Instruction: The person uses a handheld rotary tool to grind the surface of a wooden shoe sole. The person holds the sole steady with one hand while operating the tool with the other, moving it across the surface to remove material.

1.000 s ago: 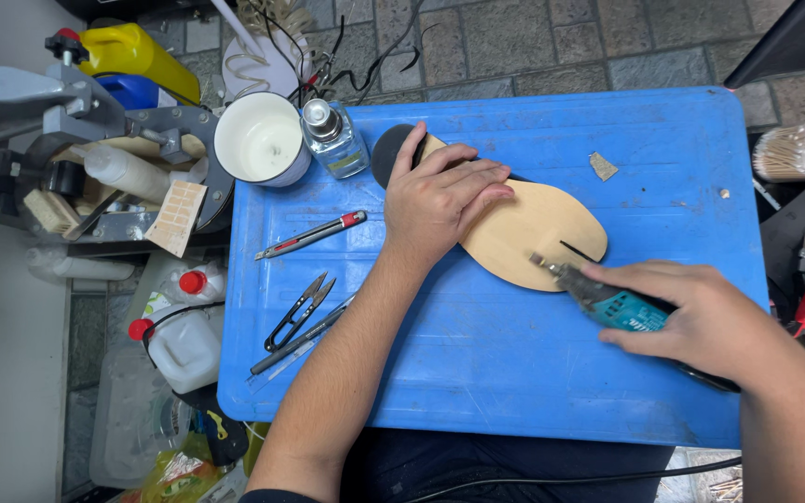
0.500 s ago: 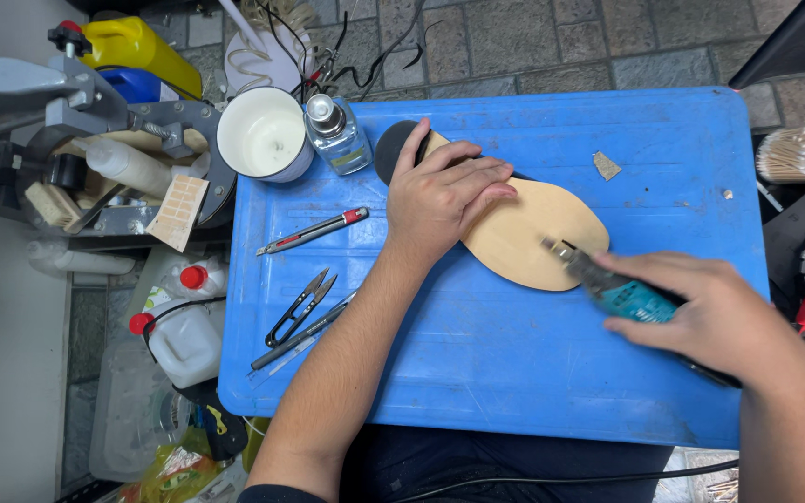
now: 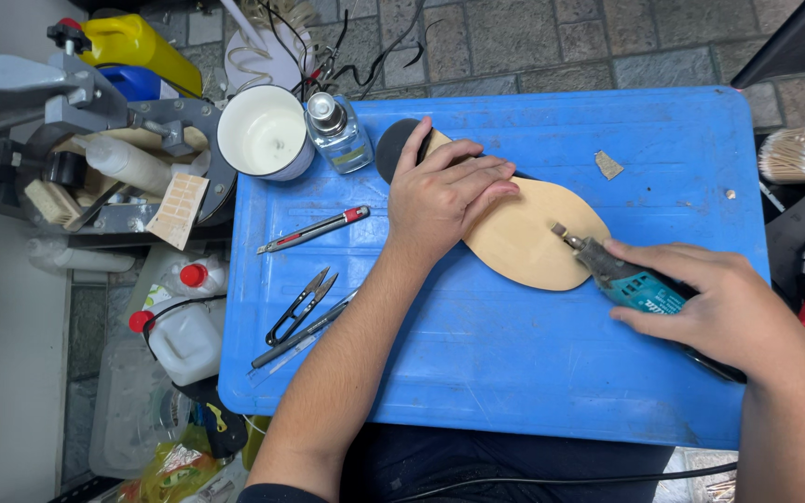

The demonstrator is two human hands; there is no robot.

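Tan sole-shaped leather piece [image 3: 524, 237] lies mid blue plastic tabletop [image 3: 514, 373], pinned flat by left hand [image 3: 444, 196]. Teal rotary tool [image 3: 631, 284] is gripped closed in right hand [image 3: 719, 307], tip on the piece's right edge. Front of tabletop is open.

Left hand [image 3: 444, 191] flat on tan sole [image 3: 533, 237], right hand [image 3: 715, 303] around teal rotary tool [image 3: 631, 279] (tip on sole)

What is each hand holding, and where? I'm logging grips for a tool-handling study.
The right hand grips a teal rotary tool around its body. The left hand lies flat on the tan sole-shaped piece, gripping nothing.
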